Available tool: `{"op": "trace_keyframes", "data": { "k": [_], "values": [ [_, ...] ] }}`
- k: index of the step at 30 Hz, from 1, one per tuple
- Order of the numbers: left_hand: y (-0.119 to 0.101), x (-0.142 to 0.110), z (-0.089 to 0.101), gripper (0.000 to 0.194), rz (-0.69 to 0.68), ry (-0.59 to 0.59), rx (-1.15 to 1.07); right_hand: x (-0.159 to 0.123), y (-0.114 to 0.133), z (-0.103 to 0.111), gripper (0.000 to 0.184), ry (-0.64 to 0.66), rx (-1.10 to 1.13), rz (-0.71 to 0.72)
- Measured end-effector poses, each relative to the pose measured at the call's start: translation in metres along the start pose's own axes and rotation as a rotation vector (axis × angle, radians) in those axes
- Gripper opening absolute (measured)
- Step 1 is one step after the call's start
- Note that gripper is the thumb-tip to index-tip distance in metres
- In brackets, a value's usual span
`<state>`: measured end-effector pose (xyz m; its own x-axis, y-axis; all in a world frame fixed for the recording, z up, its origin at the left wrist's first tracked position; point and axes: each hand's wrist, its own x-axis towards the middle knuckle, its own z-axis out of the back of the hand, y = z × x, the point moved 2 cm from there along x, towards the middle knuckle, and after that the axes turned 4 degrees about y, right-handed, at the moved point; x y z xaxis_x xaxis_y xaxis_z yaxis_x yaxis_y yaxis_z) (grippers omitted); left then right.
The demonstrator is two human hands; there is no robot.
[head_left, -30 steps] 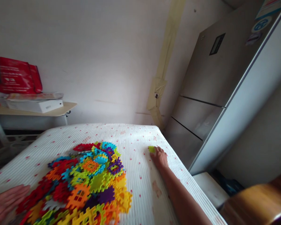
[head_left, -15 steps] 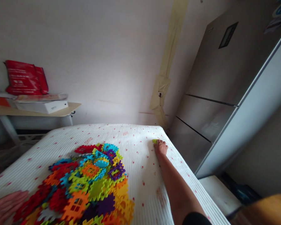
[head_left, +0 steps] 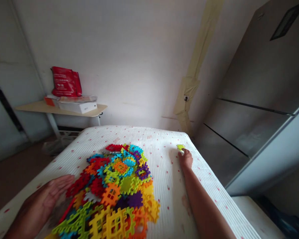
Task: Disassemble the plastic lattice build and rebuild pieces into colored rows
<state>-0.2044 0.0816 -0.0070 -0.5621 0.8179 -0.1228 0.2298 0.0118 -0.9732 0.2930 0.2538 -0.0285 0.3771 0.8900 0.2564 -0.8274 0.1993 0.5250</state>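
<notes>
A pile of colourful plastic interlocking building pieces point(head_left: 121, 184) lies on the table, in red, orange, yellow, green, blue and purple. Some have window shapes. My left hand point(head_left: 48, 197) is at the pile's left side, fingers stretched out and holding nothing. On the far right of the table a single yellow-green building piece point(head_left: 180, 146) lies flat, apart from the pile. Just on the near side of it is my right hand point(head_left: 186, 160), its fingers loosely apart, with the fingertips at or very near the piece's edge.
A white ribbed cloth with red dots point(head_left: 161, 199) covers the table. Behind it stands a wall with a taped socket point(head_left: 186, 98). To the right is a grey refrigerator point(head_left: 241, 109). At the back left, a side table point(head_left: 32, 108) carries a red bag point(head_left: 66, 81) and a white box point(head_left: 82, 107).
My right hand has drawn back slightly from the yellow-green piece, which now shows more fully. My left hand has come further into view beside the pile. The view has turned left.
</notes>
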Motion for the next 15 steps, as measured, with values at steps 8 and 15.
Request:
{"op": "trace_keyframes", "data": {
  "k": [8, 15],
  "values": [
    [0.014, 0.012, 0.004, 0.039, -0.011, 0.130, -0.001, -0.056, 0.065, -0.005, 0.025, 0.173, 0.316, 0.401],
    [0.012, 0.011, 0.004, 0.034, 0.020, 0.130, -0.039, -0.106, 0.148, 0.001, 0.022, 0.293, 0.534, 0.722]
  ]
}}
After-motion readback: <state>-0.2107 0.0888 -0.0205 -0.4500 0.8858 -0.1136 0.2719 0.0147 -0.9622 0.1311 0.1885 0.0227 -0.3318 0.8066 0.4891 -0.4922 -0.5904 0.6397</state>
